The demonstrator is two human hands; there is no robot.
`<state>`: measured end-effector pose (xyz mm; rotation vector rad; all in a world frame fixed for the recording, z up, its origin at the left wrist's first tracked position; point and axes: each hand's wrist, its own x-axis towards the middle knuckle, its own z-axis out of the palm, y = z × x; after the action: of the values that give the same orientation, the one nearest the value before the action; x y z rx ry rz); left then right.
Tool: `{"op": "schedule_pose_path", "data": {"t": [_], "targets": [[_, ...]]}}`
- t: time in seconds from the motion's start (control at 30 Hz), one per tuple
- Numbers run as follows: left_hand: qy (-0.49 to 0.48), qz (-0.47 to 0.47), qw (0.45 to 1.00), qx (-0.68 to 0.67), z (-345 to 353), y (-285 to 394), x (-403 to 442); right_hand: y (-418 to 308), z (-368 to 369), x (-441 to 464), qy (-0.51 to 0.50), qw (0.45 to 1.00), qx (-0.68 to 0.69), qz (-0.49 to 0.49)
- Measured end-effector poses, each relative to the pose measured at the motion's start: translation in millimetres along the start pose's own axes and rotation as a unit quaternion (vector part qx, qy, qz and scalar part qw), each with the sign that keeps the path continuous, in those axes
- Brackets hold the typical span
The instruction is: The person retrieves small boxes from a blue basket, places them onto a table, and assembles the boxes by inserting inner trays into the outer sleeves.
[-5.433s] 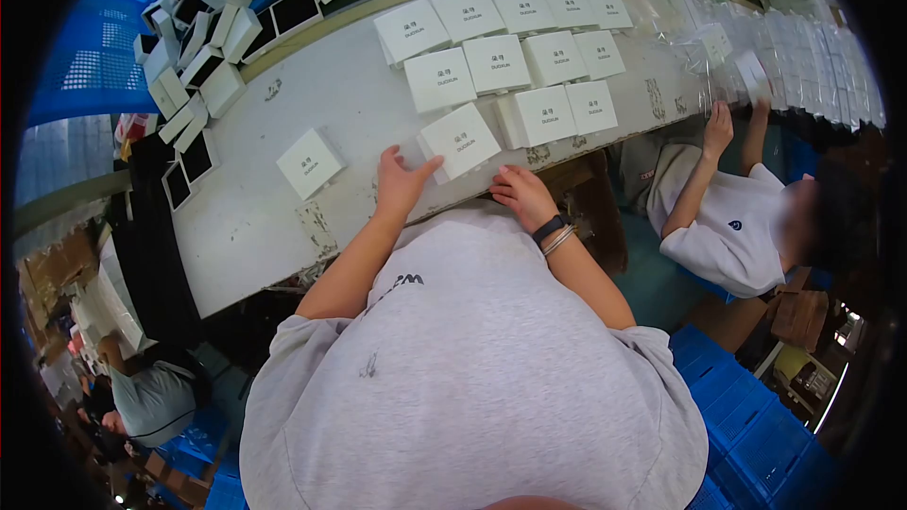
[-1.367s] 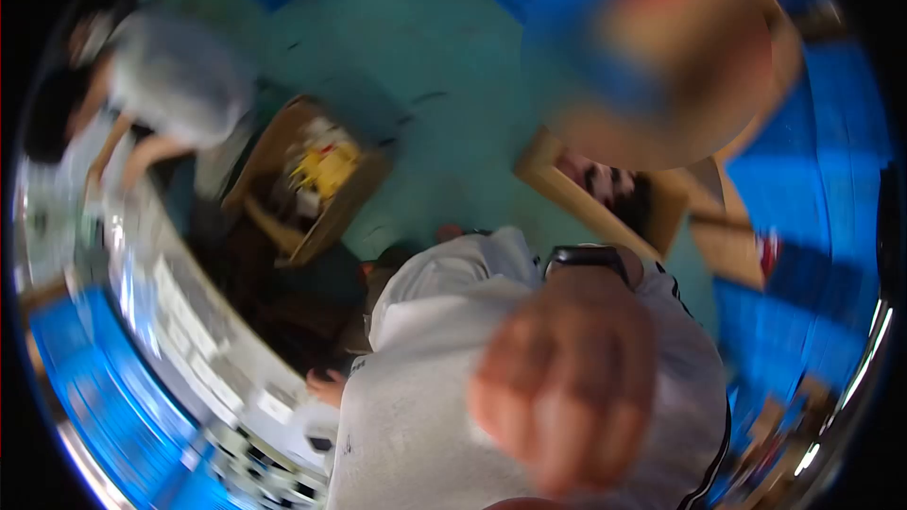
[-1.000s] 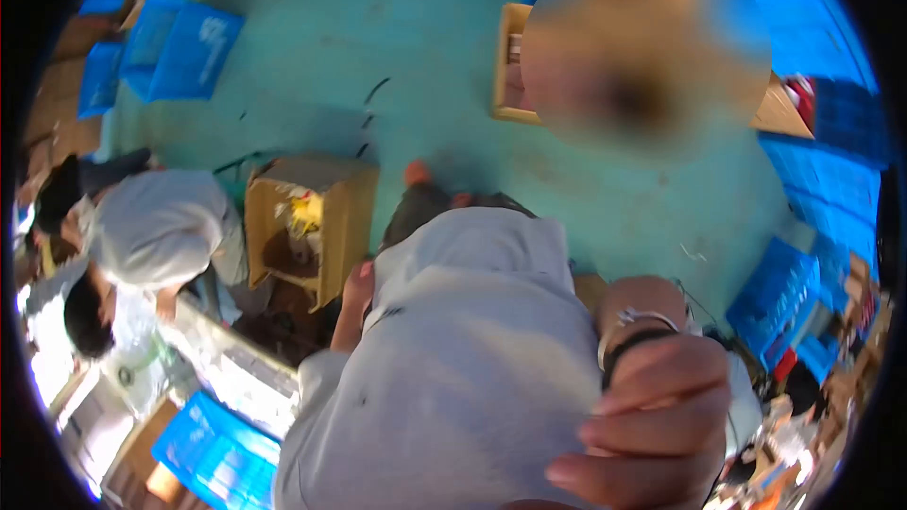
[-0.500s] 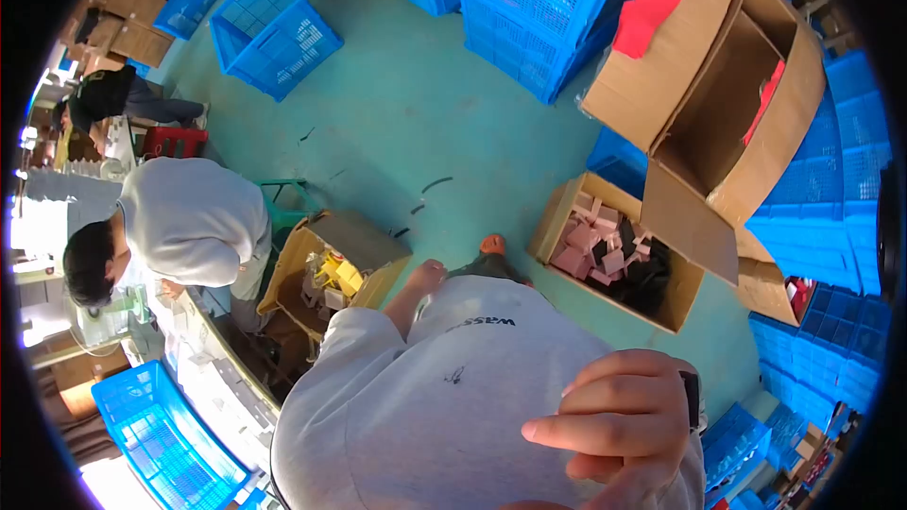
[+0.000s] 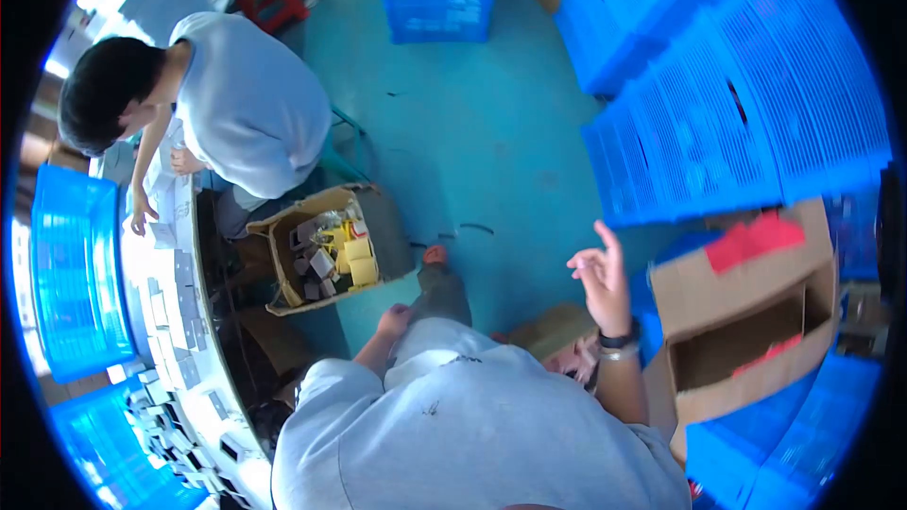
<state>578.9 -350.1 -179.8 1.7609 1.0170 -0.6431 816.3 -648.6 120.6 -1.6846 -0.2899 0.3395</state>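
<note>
My right hand (image 5: 602, 283) is raised over the floor at the right of my body. Its index finger points up and away from the others, and it holds nothing. A dark band and a bracelet circle that wrist. My left hand (image 5: 395, 320) hangs low beside my waist, near the cardboard box (image 5: 397, 255) of yellow and pale pieces. It is small in view, and its finger positions are unclear. Rows of white boxes (image 5: 170, 297) stand on the long table (image 5: 215, 321) at the left, away from both my hands.
A co-worker (image 5: 250, 104) leans over the table, one hand near the white boxes. Blue crates (image 5: 675, 156) are stacked at the right above an open carton (image 5: 746, 406) with red material. One blue crate (image 5: 439, 14) sits on the floor ahead. More blue crates (image 5: 80, 274) stand at far left.
The view has swung, bringing the table and co-worker closer. My right hand has moved from close before my chest out over the floor, and its fingers have spread. My left hand still hangs near my waist.
</note>
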Motion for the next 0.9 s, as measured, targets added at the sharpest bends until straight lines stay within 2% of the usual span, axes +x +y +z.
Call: {"op": "schedule_pose_path", "data": {"t": [0.07,0.13,0.17,0.2,0.23,0.27,0.3,0.33,0.37,0.4,0.47,0.53,0.6,0.67,0.73,0.77,0.8,0.9], "targets": [[0.079,-0.049,0.996,0.008,-22.4,-20.6,25.0,97.1,23.2,60.8,-0.041,0.994,-0.090,0.049],[0.073,-0.106,0.979,0.155,-1.2,-129.8,127.5,167.6,55.2,112.2,-0.156,0.955,-0.207,0.143],[0.054,-0.125,0.990,0.033,-10.9,-127.6,129.9,193.8,65.2,133.3,-0.235,0.914,-0.277,0.180],[0.041,-0.148,0.984,-0.088,-21.6,-122.8,130.6,223.6,71.5,147.9,-0.308,0.861,-0.341,0.217],[0.014,-0.080,0.996,-0.048,-53.0,-80.0,102.7,287.9,60.5,149.2,-0.336,0.819,-0.419,0.201],[0.011,-0.085,0.995,-0.052,-71.9,-44.1,88.1,329.9,50.5,155.8,-0.360,0.773,-0.490,0.181],[0.055,-0.109,0.992,-0.045,-88.4,-15.8,78.7,318.8,57.9,173.2,-0.365,0.771,-0.488,0.184],[0.100,-0.132,0.986,-0.036,-101.8,7.7,74.6,306.5,64.4,196.8,-0.416,0.715,-0.472,0.304],[0.074,-0.136,0.987,-0.052,-112.0,25.0,73.8,292.8,73.6,220.5,-0.459,0.645,-0.449,0.415],[0.060,-0.124,0.989,-0.056,-102.3,0.8,98.1,296.4,74.4,244.9,-0.464,0.643,-0.448,0.413],[0.079,-0.163,0.979,-0.099,-85.2,-3.2,117.2,326.5,60.3,297.3,-0.297,0.813,-0.411,0.286],[0.068,-0.118,0.986,-0.095,-53.2,-37.7,151.6,309.7,65.0,375.6,-0.224,0.845,-0.275,0.399],[0.035,0.005,0.999,-0.006,-26.0,-53.6,183.7,301.8,66.3,470.8,-0.229,0.854,-0.314,0.346],[0.098,-0.116,0.961,-0.231,-10.5,-4.0,186.9,305.2,65.0,587.2,-0.218,0.883,-0.300,0.287],[0.104,-0.081,0.972,-0.194,7.8,35.6,211.6,336.7,63.7,730.9,-0.191,0.893,-0.360,0.193],[0.108,-0.064,0.976,-0.176,1.9,76.1,224.2,343.1,71.5,802.6,-0.143,0.905,-0.356,0.182],[0.141,-0.150,0.948,-0.243,27.7,99.1,221.7,341.8,79.6,866.1,-0.096,0.915,-0.351,0.175],[0.166,-0.301,0.919,-0.193,51.6,202.3,207.8,323.7,124.9,1030.1,-0.094,0.908,-0.401,0.073]]}}
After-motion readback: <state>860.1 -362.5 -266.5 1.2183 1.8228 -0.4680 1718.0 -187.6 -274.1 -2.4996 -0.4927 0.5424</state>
